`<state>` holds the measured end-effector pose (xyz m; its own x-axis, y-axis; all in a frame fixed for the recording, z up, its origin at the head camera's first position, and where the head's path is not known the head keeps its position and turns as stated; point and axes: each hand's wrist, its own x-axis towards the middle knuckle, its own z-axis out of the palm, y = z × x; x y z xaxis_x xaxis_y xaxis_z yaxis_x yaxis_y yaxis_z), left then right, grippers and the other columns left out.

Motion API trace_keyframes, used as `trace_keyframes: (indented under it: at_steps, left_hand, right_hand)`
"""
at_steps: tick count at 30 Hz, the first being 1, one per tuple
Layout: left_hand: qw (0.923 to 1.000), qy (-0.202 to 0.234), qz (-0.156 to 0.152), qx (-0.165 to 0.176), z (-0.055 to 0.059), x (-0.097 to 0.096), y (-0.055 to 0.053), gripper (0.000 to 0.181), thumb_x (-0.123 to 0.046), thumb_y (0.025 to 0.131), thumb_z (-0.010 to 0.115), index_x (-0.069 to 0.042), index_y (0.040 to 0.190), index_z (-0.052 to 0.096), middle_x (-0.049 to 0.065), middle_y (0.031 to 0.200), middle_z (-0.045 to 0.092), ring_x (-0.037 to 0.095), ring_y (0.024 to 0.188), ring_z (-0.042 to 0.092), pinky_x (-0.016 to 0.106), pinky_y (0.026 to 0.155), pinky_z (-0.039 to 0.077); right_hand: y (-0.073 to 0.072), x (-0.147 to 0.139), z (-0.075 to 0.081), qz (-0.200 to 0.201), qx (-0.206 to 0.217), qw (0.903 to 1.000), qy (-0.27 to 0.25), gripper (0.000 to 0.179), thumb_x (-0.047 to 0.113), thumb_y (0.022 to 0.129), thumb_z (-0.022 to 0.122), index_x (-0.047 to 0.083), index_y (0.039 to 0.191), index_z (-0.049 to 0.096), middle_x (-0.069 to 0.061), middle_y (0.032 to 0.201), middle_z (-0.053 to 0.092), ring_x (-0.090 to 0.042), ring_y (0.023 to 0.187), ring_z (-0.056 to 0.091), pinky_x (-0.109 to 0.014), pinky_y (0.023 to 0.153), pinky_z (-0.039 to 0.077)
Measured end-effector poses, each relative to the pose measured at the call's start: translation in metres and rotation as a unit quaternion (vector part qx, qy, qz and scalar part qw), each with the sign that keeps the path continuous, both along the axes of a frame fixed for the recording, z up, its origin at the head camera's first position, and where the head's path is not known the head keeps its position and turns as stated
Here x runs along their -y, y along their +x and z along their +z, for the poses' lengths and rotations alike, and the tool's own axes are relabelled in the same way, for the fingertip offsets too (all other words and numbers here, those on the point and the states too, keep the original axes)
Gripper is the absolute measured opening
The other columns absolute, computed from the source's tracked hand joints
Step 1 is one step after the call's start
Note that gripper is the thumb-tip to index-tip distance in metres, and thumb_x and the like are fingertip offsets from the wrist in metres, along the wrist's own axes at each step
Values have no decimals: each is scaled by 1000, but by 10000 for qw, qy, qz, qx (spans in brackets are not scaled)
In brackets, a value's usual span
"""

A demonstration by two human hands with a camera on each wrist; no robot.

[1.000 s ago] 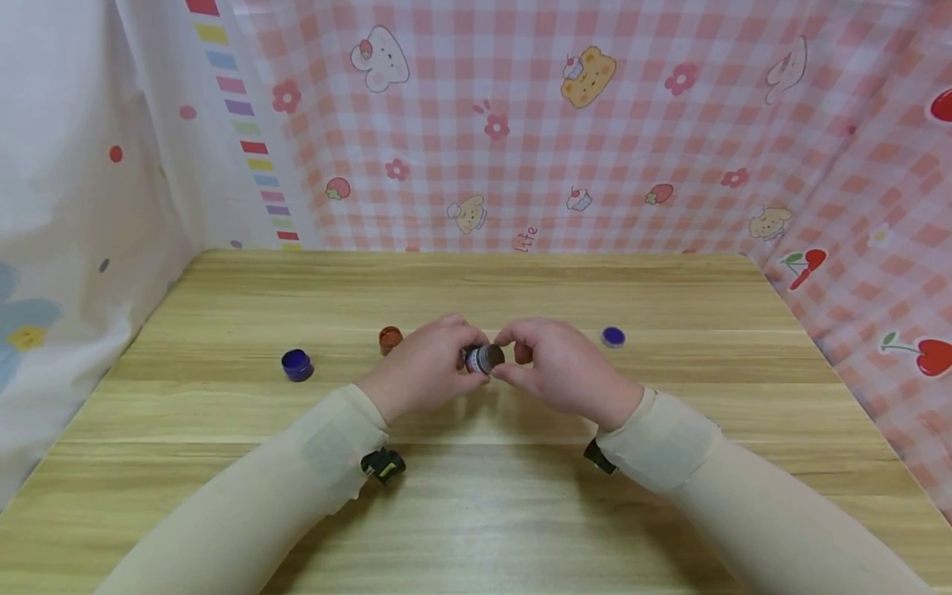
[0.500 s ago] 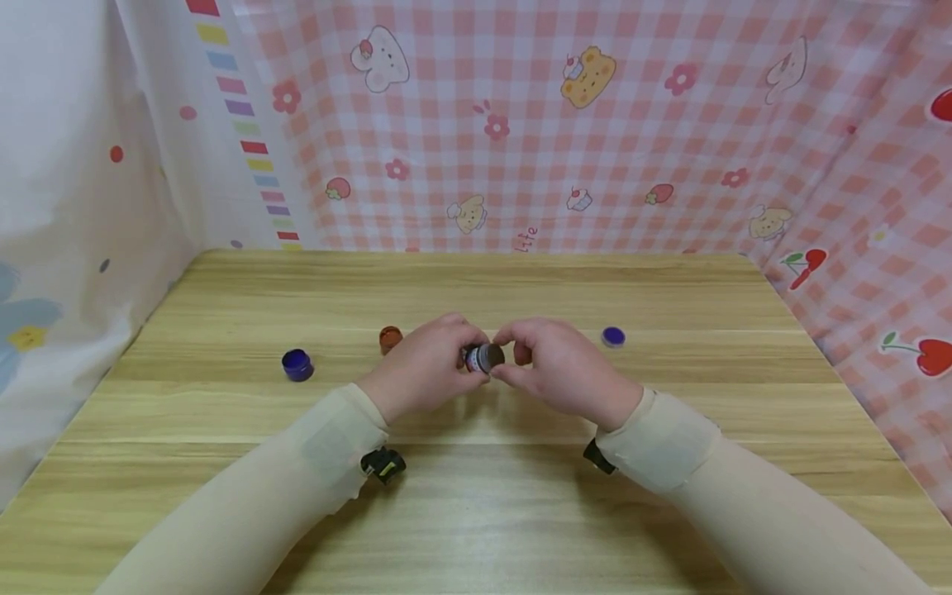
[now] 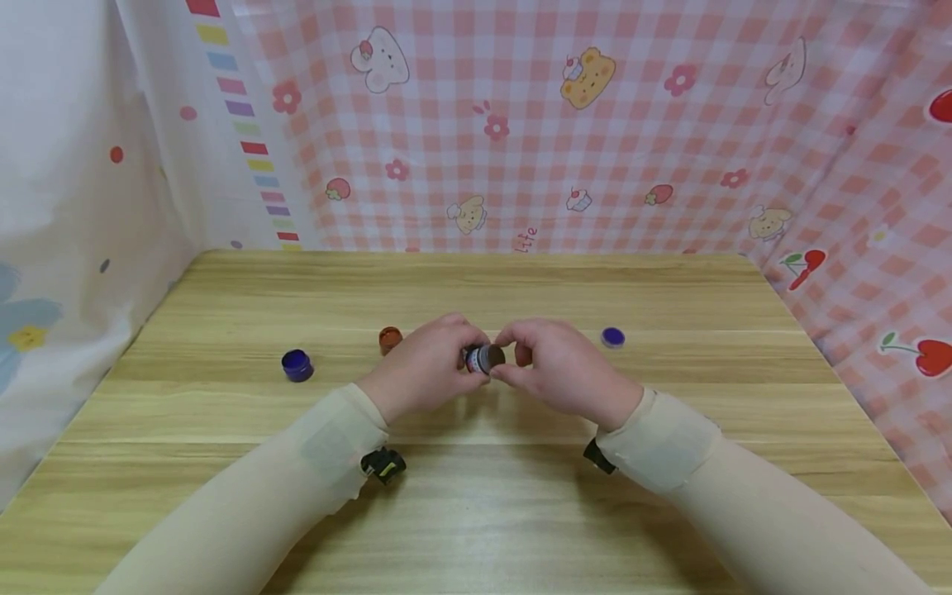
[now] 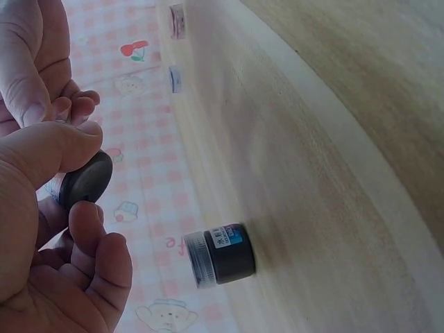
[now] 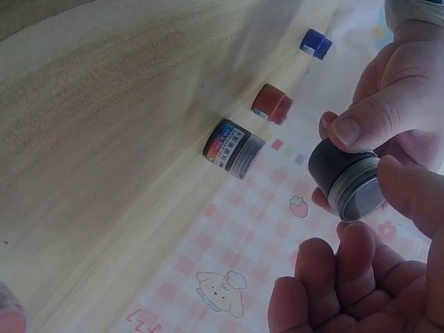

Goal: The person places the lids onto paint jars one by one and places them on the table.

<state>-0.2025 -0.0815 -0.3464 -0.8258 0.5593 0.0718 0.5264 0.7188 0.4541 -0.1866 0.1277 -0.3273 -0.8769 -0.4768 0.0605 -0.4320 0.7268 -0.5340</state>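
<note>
Head view, wooden table (image 3: pixel 476 512): it lies beneath your grip and looks hard and smooth, so anything slipping loose would probably bounce or roll.
Left hand (image 3: pixel 424 364): it holds the dark jar (image 5: pixel 329 163) by its body; if that hold eases, the jar could spin along with any twist.
Right hand (image 3: pixel 565 372): thumb and finger bend narrowly around the clear lid (image 5: pixel 364 198), at opposite sides of its rim; I cannot tell how firmly they pinch. A hurried tug could jerk the two apart.
Dark jar: raised between your hands and tilted, lid toward the right one; runny contents would likely spill if the seal gives.
Standing jar (image 5: pixel 223 146): upright and lidded, below your left hand; a dropping wrist might knock it.
Orange jar (image 3: pixel 390 340): left of the grip, apparently uncovered, so a sideways swing of the left hand could tip it.
Blue jar (image 3: pixel 297 365): farther left, seemingly uncovered too, probably at less risk.
Clear lid: on the dark jar; it may slip from weak fingertips.
Blue lid (image 3: pixel 613 337): just past the right hand; a careless sweep could push it away.
Reddish lid (image 4: pixel 178 22): near the blue one, similarly exposed.
</note>
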Motion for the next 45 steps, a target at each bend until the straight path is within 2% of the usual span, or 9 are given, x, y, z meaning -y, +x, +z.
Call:
trace_keyframes:
  at_steps: [6,10,15,22,30,38,45]
  left_hand:
    - [10000,3,1,-18,-1,0,0,27,-27,95,77,-12,118,75,0,103,62,14,87,57,30,79,50]
    - [10000,8,14,-3,-1,0,0,27,-26,95,77,-12,118,75,-1,103,62,14,86,56,30,78,50]
    - [10000,31,-3,66,0,0,0,26,-27,96,77,-12,117,75,-1,103,61,14,86,56,29,78,50]
    - [10000,36,-5,32,0,0,0,27,-25,95,77,-12,118,75,0,104,62,14,87,57,30,79,50]
    - [9999,38,24,111,0,-1,0,26,-26,95,77,-13,118,74,0,106,62,14,88,57,30,79,51]
    - [9999,-27,28,94,-1,-1,0,29,-26,95,77,-13,121,74,-1,107,63,14,89,57,30,80,51]
    - [9999,-12,11,139,-1,-1,0,27,-27,96,76,-12,119,74,0,107,62,14,90,58,30,80,51]
  right_hand:
    - [0,-1,-1,24,6,10000,-21,37,23,92,83,10,124,70,1,79,60,-12,66,50,-28,64,43]
    - [0,0,-1,49,-26,10000,-55,32,21,92,83,12,121,72,2,78,59,-12,66,50,-28,63,42]
    - [0,0,-1,9,-23,10000,-28,27,25,93,82,12,115,73,1,77,59,-12,65,49,-28,62,42]
    - [-1,-1,-2,41,-21,10000,-42,37,22,91,83,10,123,71,3,76,59,-11,65,50,-27,62,42]
    - [0,-2,-2,7,-14,10000,-47,28,25,93,82,13,117,73,2,75,58,-12,63,48,-28,60,41]
    - [0,-2,-2,32,49,10000,-69,36,21,92,83,13,125,71,3,75,58,-11,63,49,-28,60,41]
    - [-1,-2,-3,45,31,10000,-64,27,24,93,83,14,116,73,2,74,57,-11,62,48,-27,59,40]
